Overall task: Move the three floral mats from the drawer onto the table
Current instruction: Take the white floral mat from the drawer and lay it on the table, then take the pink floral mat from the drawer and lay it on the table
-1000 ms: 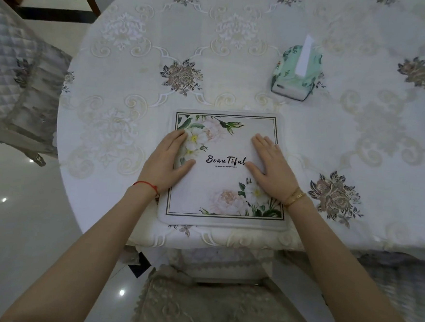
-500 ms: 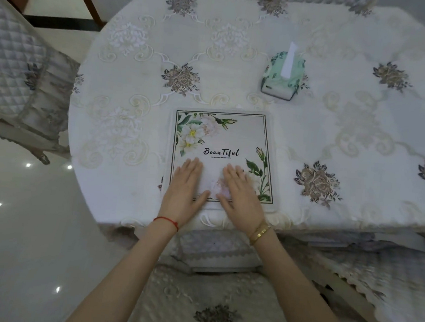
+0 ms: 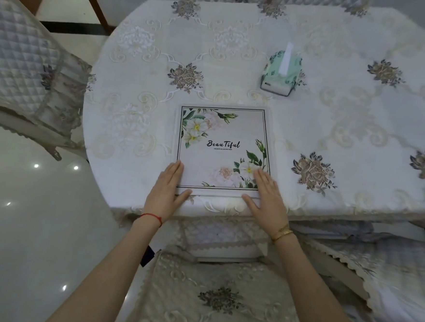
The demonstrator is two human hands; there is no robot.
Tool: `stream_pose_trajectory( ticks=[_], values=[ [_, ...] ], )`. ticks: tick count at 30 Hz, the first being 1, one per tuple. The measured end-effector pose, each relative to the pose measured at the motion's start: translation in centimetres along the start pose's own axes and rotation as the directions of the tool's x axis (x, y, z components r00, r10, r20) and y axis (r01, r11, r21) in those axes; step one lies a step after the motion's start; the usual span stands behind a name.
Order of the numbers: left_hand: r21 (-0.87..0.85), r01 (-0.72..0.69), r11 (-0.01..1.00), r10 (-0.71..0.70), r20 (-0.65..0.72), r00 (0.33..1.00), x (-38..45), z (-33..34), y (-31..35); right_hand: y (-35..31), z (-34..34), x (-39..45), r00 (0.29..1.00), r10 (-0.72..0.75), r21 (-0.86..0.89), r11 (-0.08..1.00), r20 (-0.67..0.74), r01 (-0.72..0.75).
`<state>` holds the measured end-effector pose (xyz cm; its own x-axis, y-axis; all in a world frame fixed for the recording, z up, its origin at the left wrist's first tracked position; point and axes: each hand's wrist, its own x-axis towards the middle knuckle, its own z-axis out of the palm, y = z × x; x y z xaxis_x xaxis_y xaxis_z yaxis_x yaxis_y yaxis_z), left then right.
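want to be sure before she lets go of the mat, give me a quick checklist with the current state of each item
1. Floral mat lies flat on the table: ok.
2. Mat is fully on the tabletop, near edge short of the rim: ok.
3. Left hand flat at the near left corner, gripping nothing: ok.
4. Right hand flat at the near right corner: ok.
5. Tissue pack clear of the mat: ok.
6. All three mats on the table: cannot tell, only one face shows.
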<state>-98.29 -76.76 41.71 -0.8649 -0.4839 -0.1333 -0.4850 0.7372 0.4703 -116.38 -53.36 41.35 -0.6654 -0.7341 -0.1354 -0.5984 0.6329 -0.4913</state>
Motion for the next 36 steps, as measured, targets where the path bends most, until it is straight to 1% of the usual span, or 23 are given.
stream_pose_trajectory(
  ticks=[4, 7, 11, 13, 15, 18, 21, 26, 31, 36],
  values=[
    [-0.047, 0.071, 0.996, -0.07, 0.015, 0.997, -0.6, -1.0, -0.1, 1.4, -1.6, -1.6, 0.997, 0.074, -0.022, 0.997, 0.01, -0.074],
    [-0.089, 0.087, 0.992, -0.09, -0.027, 0.996, -1.8, -1.7, 1.0, 1.1, -3.5, -2.6, 0.996, 0.09, -0.029, 0.995, -0.009, -0.09],
    [-0.154, 0.03, 0.988, -0.046, -0.106, 0.993, -4.4, -3.1, 3.0, -0.8, -6.3, -4.1, 0.994, 0.045, 0.003, 0.999, -0.102, -0.045],
    [-0.168, -0.009, 0.986, -0.018, -0.153, 0.988, -5.9, -4.0, 4.0, -1.9, -7.4, -5.3, 0.994, 0.015, 0.006, 1.0, -0.113, -0.014],
    [-0.143, -0.059, 0.988, 0.029, -0.203, 0.979, -7.3, -4.9, 4.8, -2.7, -8.2, -6.8, 0.993, -0.015, 0.001, 1.0, -0.12, 0.016],
    [-0.094, -0.109, 0.99, 0.085, -0.234, 0.968, -9.3, -6.3, 6.0, -3.5, -9.1, -9.8, 0.985, -0.052, -0.004, 0.999, -0.167, 0.052],
    [-0.078, -0.122, 0.99, 0.098, -0.259, 0.961, -11.5, -7.3, 6.9, -3.9, -9.6, -12.9, 0.975, -0.045, 0.029, 0.998, -0.217, 0.053],
    [-0.067, -0.154, 0.986, 0.127, -0.303, 0.945, -14.8, -8.0, 8.3, -3.6, -10.3, -17.9, 0.965, -0.015, 0.028, 0.999, -0.261, 0.023],
    [-0.076, -0.201, 0.977, 0.173, -0.274, 0.946, -16.4, -8.1, 8.7, -4.2, -11.0, -22.3, 0.934, 0.064, 0.024, 0.998, -0.352, -0.059],
    [-0.068, -0.306, 0.95, 0.292, -0.164, 0.942, -16.5, -8.7, 8.1, -6.4, -10.3, -27.0, 0.881, 0.17, 0.063, 0.985, -0.442, -0.159]
  ],
)
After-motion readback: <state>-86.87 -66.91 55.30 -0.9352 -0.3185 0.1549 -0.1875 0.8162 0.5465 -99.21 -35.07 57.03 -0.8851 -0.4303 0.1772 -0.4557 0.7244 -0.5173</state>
